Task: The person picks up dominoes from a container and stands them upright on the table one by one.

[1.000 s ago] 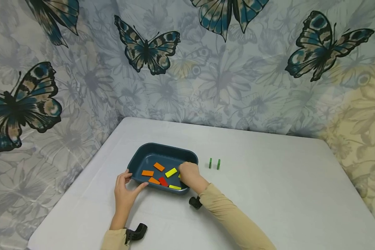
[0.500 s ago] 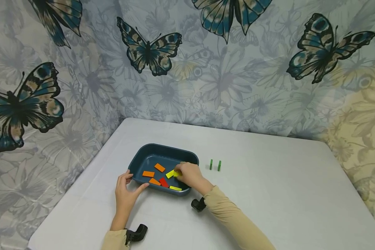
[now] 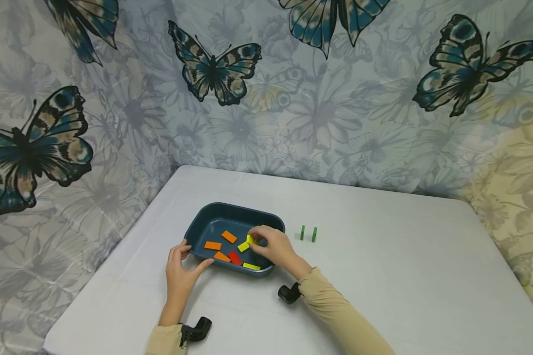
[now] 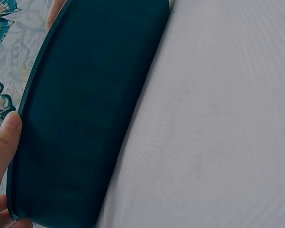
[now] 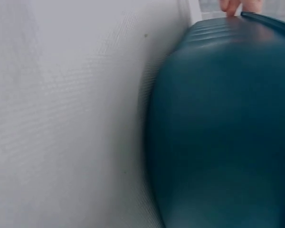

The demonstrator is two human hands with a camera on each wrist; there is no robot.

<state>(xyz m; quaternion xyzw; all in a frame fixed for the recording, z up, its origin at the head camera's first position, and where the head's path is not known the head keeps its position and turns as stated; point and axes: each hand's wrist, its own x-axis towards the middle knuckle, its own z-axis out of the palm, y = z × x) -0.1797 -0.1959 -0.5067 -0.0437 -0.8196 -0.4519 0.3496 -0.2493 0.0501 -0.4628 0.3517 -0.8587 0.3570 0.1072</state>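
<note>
Right hand: your right hand (image 3: pixel 273 246) reached into the tray (image 3: pixel 213 217) and pinched a yellow block (image 3: pixel 250 239) at its fingertips; most of that block was hidden under your fingers.
Left hand: your left hand (image 3: pixel 180 268) held the tray's near-left corner, thumb along the front wall, fingers on the rim.
Beside the grip: a second yellow block (image 3: pixel 243 246) lay just left of the pinched one, a third (image 3: pixel 251 266) near your right wrist.
Further left: a red block (image 3: pixel 235 258) and three orange blocks (image 3: pixel 212 245) lay flat on the tray floor.
Outside the tray: two green blocks (image 3: pixel 308 233) stood upright on the table (image 3: pixel 382 266), right of your right hand.
Wrist views: both showed only the tray's dark outer wall; the blocks were out of sight.
</note>
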